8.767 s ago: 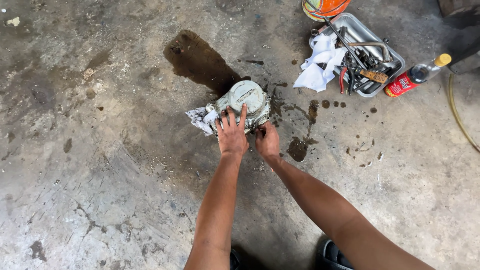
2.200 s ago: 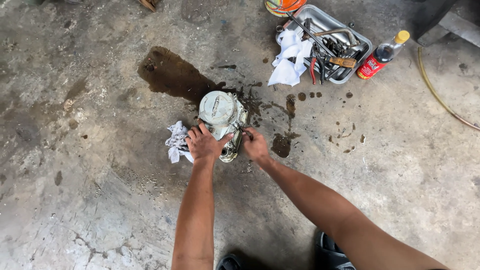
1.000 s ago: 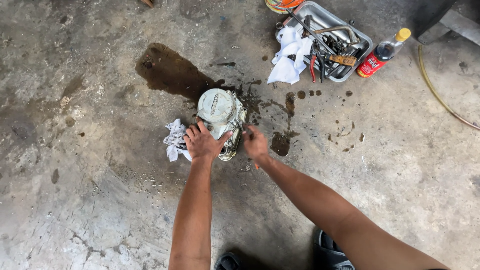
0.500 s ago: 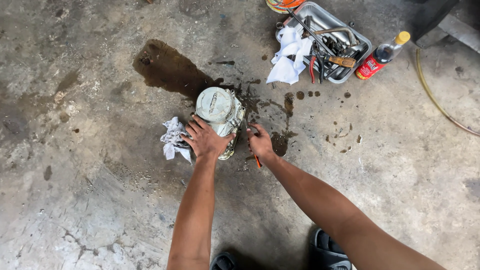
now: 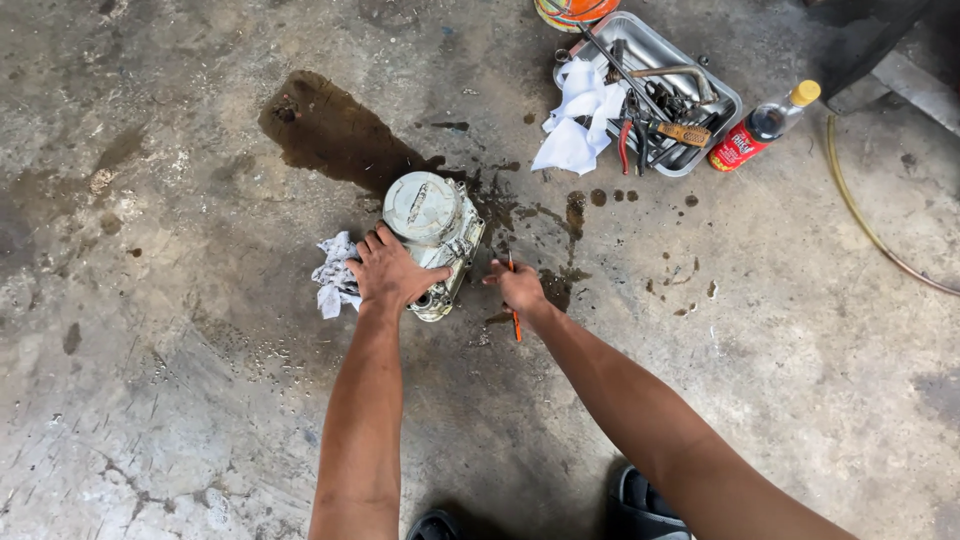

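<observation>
Head view: engine cover (image 5: 432,225) under left hand (image 5: 393,275), right hand (image 5: 520,288) beside.

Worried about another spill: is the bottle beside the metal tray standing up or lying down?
Lying down. The bottle rests on its side on the concrete floor, yellow cap pointing away from the tray, dark liquid inside. Whether the cap is tight cannot be told.

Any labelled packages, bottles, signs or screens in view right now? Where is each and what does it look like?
Bottle: lying on the concrete floor right of the metal tray; clear, dark liquid inside, yellow cap, red label.
No signs or screens in view.
</observation>
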